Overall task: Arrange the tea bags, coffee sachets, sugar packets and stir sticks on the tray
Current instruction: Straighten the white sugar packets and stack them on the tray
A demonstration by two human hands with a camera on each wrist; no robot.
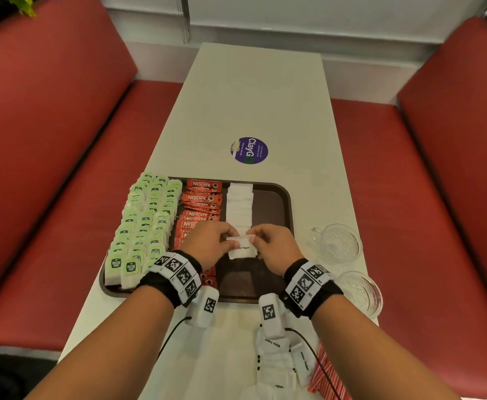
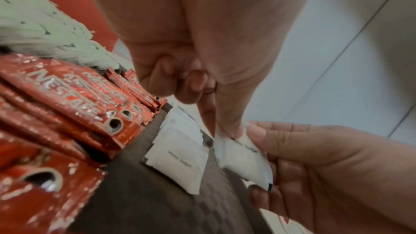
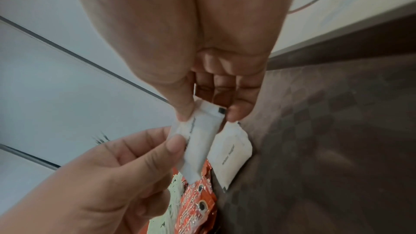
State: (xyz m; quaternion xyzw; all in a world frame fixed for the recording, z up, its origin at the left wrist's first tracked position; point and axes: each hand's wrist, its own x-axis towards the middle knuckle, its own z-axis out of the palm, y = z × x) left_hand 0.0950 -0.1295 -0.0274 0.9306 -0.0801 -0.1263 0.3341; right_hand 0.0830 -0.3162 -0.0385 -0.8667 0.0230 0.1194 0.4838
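Fingers of the left hand (image 1: pixel 212 241) and right hand (image 1: pixel 271 243) pinch one sugar packet (image 1: pixel 241 246) over the tray's (image 1: pixel 280 203) near middle, with tea bags (image 1: pixel 144 215) and coffee sachets (image 1: pixel 200 206) already laid, while loose packets (image 1: pixel 280 359) and stir sticks (image 1: pixel 327 373) wait at the tabletop's near edge.

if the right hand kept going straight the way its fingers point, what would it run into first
Most likely the left hand: the right hand points leftward at it, both pinching one sugar packet between them. Past that lie the coffee sachets. Depth is unclear.
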